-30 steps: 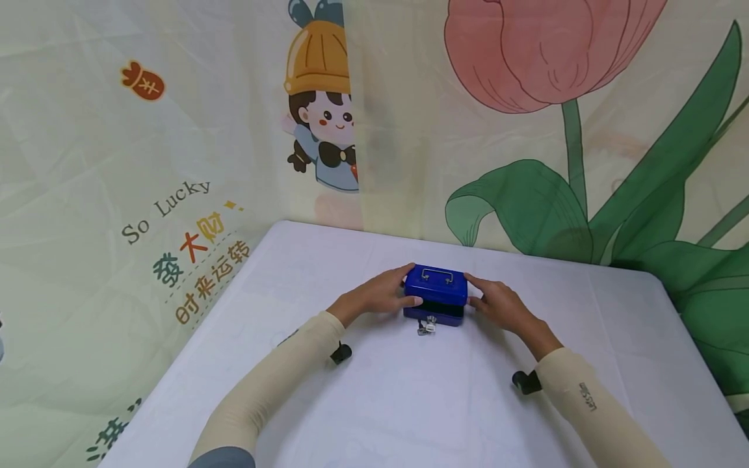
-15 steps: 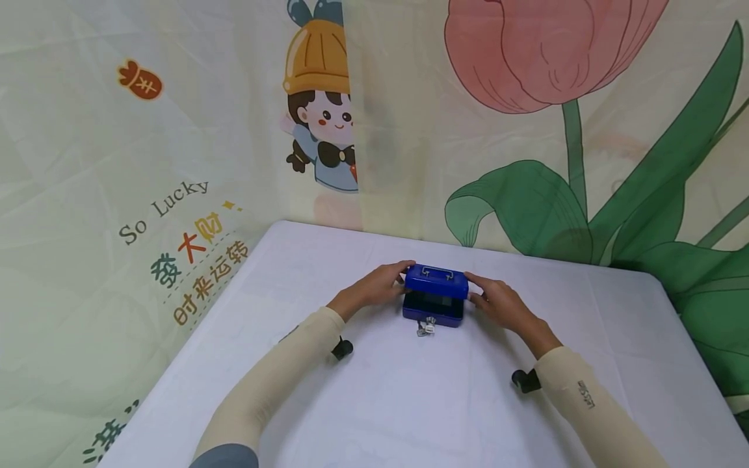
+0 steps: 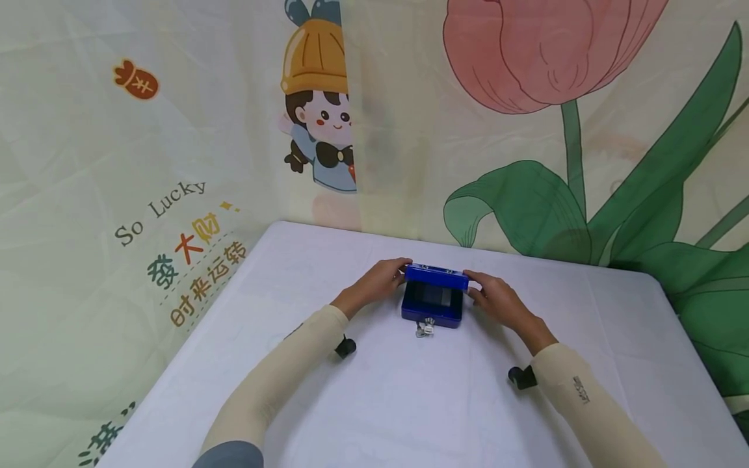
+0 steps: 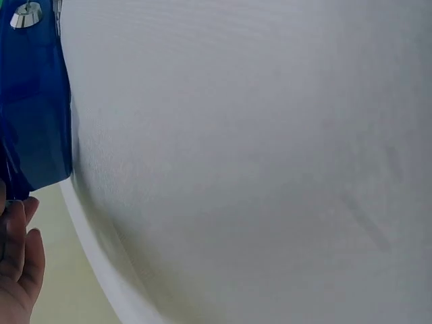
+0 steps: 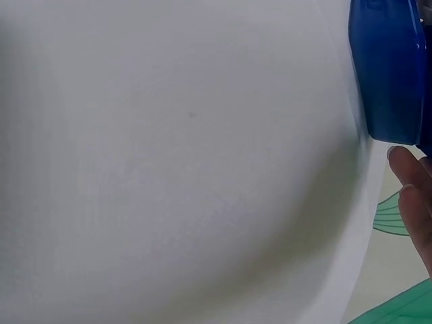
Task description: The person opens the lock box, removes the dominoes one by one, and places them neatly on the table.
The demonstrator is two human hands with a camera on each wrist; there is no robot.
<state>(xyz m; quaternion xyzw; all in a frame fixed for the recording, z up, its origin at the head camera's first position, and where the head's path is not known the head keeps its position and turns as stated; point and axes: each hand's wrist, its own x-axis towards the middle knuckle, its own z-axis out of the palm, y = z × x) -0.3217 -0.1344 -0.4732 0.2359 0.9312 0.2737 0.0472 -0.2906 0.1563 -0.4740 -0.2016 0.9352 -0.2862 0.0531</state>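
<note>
Far on the table [image 3: 374,403] stands a blue box [image 3: 442,318]; we see the left hand [image 3: 380,279] and right hand [image 3: 497,299] holding opposite ends of its raised lid [image 3: 436,277], presumably to steady it.

The left wrist view cuts off the left hand [image 4: 19,263], and the right one cuts off the right hand [image 5: 417,209]. The inside of the blue box [image 3: 447,321] is too tiny to tell.
</note>
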